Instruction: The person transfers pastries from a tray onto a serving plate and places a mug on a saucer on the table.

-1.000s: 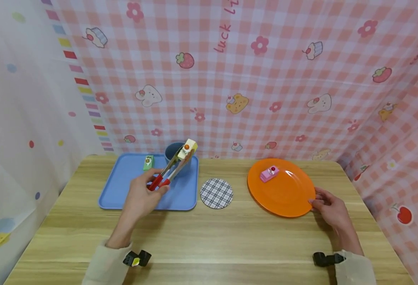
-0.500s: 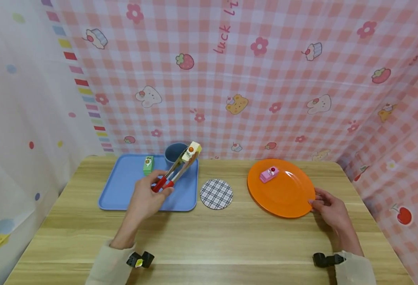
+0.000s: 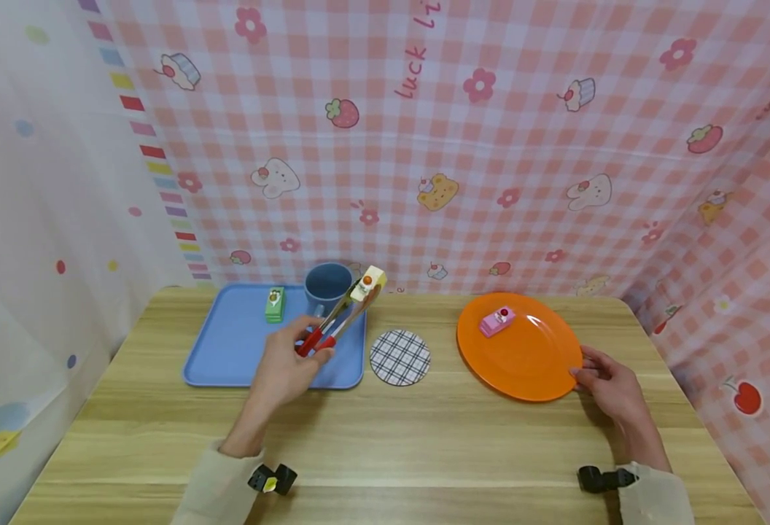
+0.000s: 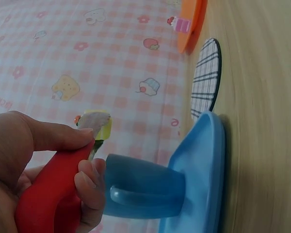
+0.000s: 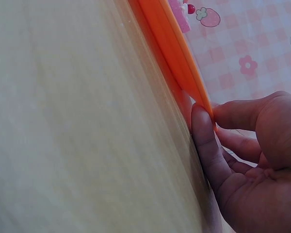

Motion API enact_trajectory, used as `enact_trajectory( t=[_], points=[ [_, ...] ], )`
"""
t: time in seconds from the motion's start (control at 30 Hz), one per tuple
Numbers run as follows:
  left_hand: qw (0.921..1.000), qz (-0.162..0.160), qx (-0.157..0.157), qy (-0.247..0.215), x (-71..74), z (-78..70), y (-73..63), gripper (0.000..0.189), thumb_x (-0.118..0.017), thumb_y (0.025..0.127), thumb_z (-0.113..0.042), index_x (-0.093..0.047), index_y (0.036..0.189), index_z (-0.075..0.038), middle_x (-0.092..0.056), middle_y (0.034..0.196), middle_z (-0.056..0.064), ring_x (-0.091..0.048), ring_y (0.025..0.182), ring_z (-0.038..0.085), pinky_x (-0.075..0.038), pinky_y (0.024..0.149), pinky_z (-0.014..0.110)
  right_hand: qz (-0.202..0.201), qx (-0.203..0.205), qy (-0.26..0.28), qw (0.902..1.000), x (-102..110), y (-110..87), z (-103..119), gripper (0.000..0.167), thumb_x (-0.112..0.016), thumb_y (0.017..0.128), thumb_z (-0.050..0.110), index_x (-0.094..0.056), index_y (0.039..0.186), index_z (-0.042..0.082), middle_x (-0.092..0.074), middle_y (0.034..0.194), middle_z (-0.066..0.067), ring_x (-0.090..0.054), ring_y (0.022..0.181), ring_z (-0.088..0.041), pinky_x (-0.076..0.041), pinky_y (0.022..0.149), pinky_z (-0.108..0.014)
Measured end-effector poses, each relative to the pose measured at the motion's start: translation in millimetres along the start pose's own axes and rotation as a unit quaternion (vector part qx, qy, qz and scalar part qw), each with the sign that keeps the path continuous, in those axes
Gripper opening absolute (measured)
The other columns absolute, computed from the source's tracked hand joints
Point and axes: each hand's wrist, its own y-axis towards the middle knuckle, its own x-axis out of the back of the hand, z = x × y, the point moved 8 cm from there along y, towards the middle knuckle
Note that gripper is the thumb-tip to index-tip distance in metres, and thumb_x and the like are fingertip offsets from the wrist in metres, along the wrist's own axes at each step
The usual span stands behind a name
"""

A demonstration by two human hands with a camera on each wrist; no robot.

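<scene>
Partly hiding tray (image 3: 224, 346), left hand (image 3: 288, 366) grips tongs (image 3: 310, 342) holding yellow cake (image 3: 369, 283); right hand (image 3: 611, 383) pinches plate (image 3: 521, 356), cropped in wrist views.

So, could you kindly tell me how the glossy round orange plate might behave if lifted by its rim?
The glossy round orange plate is probably stiff, since its rim shows no visible sag where the right hand pinches it. Its surface may be slippery, given the bright highlight, so the small pink toy cake slice could slide if the plate tilts.
</scene>
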Motion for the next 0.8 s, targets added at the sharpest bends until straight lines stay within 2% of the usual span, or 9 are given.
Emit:
enact_trajectory(
  t=[0.3, 0.6, 0.8],
  points=[
    [0.9999, 0.007, -0.005, -0.015, -11.5, -3.9, 0.6, 0.043, -0.076, 0.088, -0.007, -0.066, 0.129, -0.012, -0.071, 0.111, 0.018, -0.060, 0.072, 0.022, -0.051, 0.061, 0.030, 0.000, -0.002, 0.004, 1.0000, -0.4, -0.8, 0.2, 0.063, -0.063, 0.102, 0.015, -0.035, 0.157, 0.001, -0.058, 0.123, -0.010, -0.062, 0.087, 0.003, -0.059, 0.078, -0.019],
    [0.9999, 0.009, -0.003, -0.012, -20.9, -6.3, 1.1, 0.042, -0.077, 0.087, -0.006, -0.067, 0.127, -0.013, -0.072, 0.107, 0.015, -0.060, 0.079, 0.024, -0.051, 0.062, 0.030, 0.003, 0.007, 0.008, 0.9999, 0.0, -1.0, 1.2, 0.063, -0.063, 0.102, 0.015, -0.036, 0.157, 0.000, -0.060, 0.117, -0.003, -0.062, 0.087, 0.004, -0.059, 0.079, -0.019],
    [0.9998, 0.016, 0.000, -0.013, -28.3, -5.3, 1.1, 0.044, -0.078, 0.087, -0.008, -0.067, 0.129, -0.013, -0.072, 0.106, 0.015, -0.061, 0.078, 0.024, -0.052, 0.061, 0.030, 0.002, 0.009, 0.002, 1.0000, -0.2, -0.4, 1.0, 0.063, -0.063, 0.102, 0.016, -0.036, 0.157, 0.001, -0.059, 0.121, -0.008, -0.062, 0.087, 0.003, -0.059, 0.078, -0.019]
  ],
)
